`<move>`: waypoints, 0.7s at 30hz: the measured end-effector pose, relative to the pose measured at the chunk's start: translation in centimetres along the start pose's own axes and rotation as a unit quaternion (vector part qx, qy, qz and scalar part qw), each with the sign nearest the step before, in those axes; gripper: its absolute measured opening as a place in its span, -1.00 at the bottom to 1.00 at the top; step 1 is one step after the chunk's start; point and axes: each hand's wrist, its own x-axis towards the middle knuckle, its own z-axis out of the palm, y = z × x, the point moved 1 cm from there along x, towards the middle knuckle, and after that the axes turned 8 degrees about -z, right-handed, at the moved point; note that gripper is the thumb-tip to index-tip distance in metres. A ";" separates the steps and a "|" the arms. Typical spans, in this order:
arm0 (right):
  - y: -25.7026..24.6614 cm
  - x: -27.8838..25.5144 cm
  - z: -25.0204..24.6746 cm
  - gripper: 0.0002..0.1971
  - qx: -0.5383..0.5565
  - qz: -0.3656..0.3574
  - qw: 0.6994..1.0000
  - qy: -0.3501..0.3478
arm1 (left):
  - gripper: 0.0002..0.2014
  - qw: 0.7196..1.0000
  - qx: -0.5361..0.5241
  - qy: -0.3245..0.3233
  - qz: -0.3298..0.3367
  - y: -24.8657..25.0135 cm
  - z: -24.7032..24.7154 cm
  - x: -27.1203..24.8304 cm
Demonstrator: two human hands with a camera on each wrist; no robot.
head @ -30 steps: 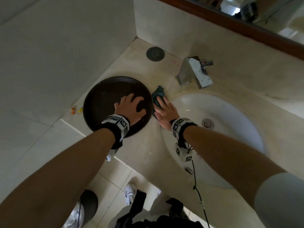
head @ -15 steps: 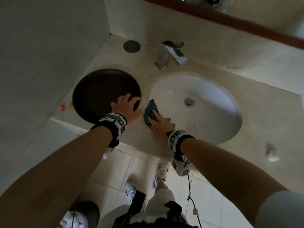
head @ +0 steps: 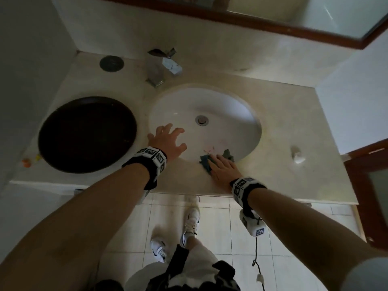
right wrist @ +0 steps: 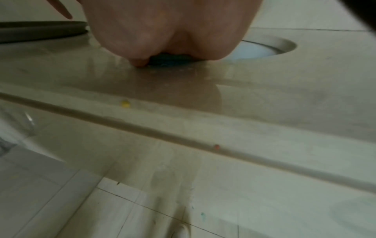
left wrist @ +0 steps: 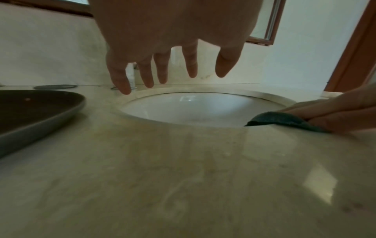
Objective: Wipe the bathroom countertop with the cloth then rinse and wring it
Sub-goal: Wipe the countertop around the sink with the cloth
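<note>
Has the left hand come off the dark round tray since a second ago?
Yes. The left hand has left the dark round tray and moved right; it now hangs open above the left rim of the white oval sink.

Dark teal cloth (head: 206, 163) crumpled flat on beige countertop (head: 279, 127), overlapping basin's front rim.

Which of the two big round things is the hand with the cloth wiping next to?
The white sink, sunk into the countertop. The right hand presses the cloth at its near rim. The dark round tray sits on top, farther left.
</note>
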 end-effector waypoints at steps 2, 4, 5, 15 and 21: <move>1.4 -0.7 0.4 -0.46 -0.007 0.020 1.000 0.013 | -0.46 1.000 0.008 -0.010 0.013 1.3 0.6 0.2; 2.6 -1.4 0.8 -0.45 -0.016 0.038 0.999 0.029 | -0.45 0.999 0.020 -0.013 0.021 2.4 1.2 0.5; 3.2 -1.7 1.0 -0.45 -0.018 0.047 0.998 0.035 | -0.45 0.999 0.025 -0.014 0.024 2.9 1.4 0.6; 9.8 -3.4 0.6 -0.40 0.017 0.137 0.990 0.040 | -0.44 0.997 0.055 -0.028 0.044 7.1 2.4 3.1; 13.4 -2.6 -0.3 -0.41 0.030 0.168 0.985 0.040 | -0.44 0.995 0.067 -0.045 0.053 10.0 3.2 5.4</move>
